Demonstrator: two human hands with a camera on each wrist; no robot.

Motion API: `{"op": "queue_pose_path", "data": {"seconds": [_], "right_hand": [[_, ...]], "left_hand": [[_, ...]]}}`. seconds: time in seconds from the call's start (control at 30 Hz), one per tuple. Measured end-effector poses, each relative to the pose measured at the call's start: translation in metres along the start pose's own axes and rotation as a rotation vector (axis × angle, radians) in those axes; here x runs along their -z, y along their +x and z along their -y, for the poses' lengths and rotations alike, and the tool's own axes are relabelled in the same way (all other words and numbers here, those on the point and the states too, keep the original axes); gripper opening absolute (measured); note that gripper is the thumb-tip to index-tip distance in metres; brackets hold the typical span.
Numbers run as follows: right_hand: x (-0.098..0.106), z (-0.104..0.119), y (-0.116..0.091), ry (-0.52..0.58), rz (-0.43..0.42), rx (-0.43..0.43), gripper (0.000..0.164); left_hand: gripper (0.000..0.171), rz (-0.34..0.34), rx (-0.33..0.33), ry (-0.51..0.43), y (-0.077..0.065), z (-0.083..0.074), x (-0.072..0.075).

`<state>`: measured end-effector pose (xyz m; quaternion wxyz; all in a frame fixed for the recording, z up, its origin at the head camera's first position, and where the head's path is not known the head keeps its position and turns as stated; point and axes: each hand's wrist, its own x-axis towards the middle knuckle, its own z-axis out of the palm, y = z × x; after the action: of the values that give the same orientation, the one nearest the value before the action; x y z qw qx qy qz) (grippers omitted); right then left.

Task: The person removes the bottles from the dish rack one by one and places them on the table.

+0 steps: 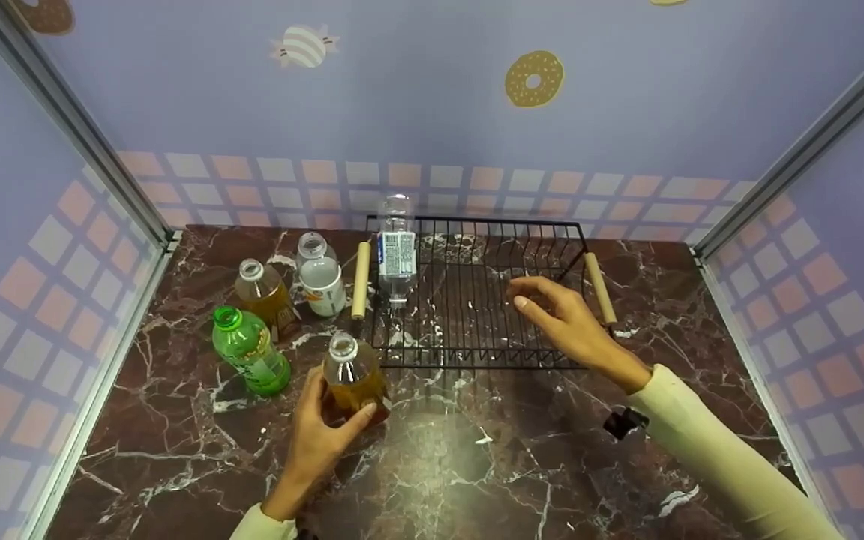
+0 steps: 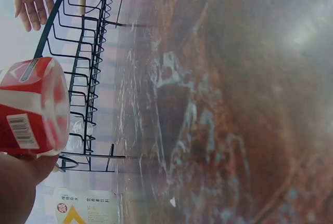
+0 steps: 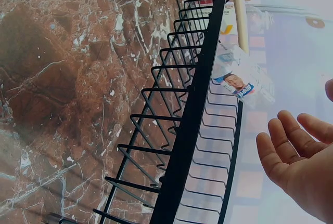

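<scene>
My left hand (image 1: 321, 427) grips an uncapped bottle of amber drink (image 1: 357, 381) in front of the black wire basket (image 1: 477, 358). In the left wrist view the bottle's red label (image 2: 28, 109) with a barcode shows close up. Over the basket's right half hangs my right hand (image 1: 563, 319), fingers loosely bent and holding nothing. A clear empty bottle (image 1: 397, 255) lies lengthwise inside the basket at its left end, neck toward me. The right wrist view shows the right hand (image 3: 299, 151) beyond the basket's near rail.
Left of the basket stand a green bottle (image 1: 252, 352), a second amber bottle (image 1: 267, 300) and a clear bottle with a white label (image 1: 321, 281). Wooden handles (image 1: 361, 281) flank the basket. Patterned walls (image 1: 439, 112) enclose the marbled tabletop (image 1: 462, 450).
</scene>
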<state>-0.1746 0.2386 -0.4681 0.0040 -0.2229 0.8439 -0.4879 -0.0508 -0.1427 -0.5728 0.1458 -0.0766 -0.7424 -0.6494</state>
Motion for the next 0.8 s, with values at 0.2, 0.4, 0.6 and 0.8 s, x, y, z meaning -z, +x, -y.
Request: {"op": "queue_pose_path", "data": {"seconds": [0.2, 0.4, 0.6, 0.8], "right_hand": [[0.001, 0.0, 0.0, -0.013, 0.005, -0.001, 0.036], [0.001, 0.0, -0.001, -0.013, 0.003, -0.001, 0.036], [0.001, 0.0, -0.002, -0.008, 0.002, -0.005, 0.037], [0.001, 0.001, -0.003, -0.005, 0.007, -0.003, 0.035]], "left_hand": [[0.076, -0.047, -0.044, 0.031, -0.001, 0.003, 0.002], [0.072, -0.098, -0.057, 0.047, 0.0, 0.005, 0.009], [0.069, -0.202, 0.024, 0.08, 0.006, 0.005, 0.015], [0.069, -0.243, 0.098, 0.139, 0.021, 0.004, 0.015]]}}
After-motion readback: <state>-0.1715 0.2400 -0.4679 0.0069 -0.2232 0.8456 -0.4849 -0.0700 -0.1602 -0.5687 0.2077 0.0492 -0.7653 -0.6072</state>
